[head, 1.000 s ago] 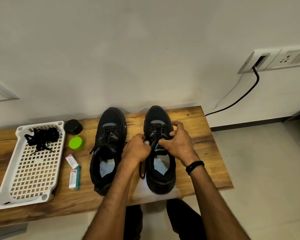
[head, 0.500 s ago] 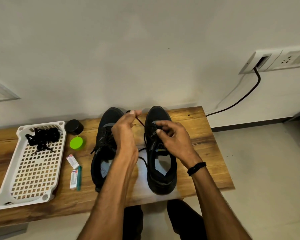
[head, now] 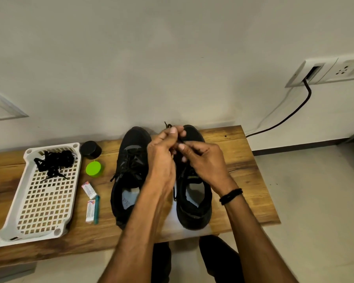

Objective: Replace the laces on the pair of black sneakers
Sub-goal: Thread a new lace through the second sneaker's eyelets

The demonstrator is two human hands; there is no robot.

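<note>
Two black sneakers stand side by side on a wooden bench [head: 243, 166], toes toward the wall. The left sneaker [head: 129, 172] is laced. Over the toe end of the right sneaker [head: 194, 201], my left hand [head: 164, 158] pinches a black lace [head: 168, 126] and holds it up, its tip poking out above my fingers. My right hand [head: 204, 160] pinches the same lace just below, above the eyelets. A loose strand hangs down the inner side of the right sneaker. A bundle of black laces [head: 53, 162] lies in a white tray [head: 43, 201].
Between the tray and the left sneaker stand a black round tin [head: 90, 149], a green lid [head: 94, 168] and two small packets [head: 91, 201]. A black cable [head: 290, 115] runs from a wall socket down to the floor on the right. My legs show under the bench's front edge.
My left hand has pulled the lace up and away from the tongue toward the toe of the right sneaker. My right hand has followed up the shoe to meet it.
</note>
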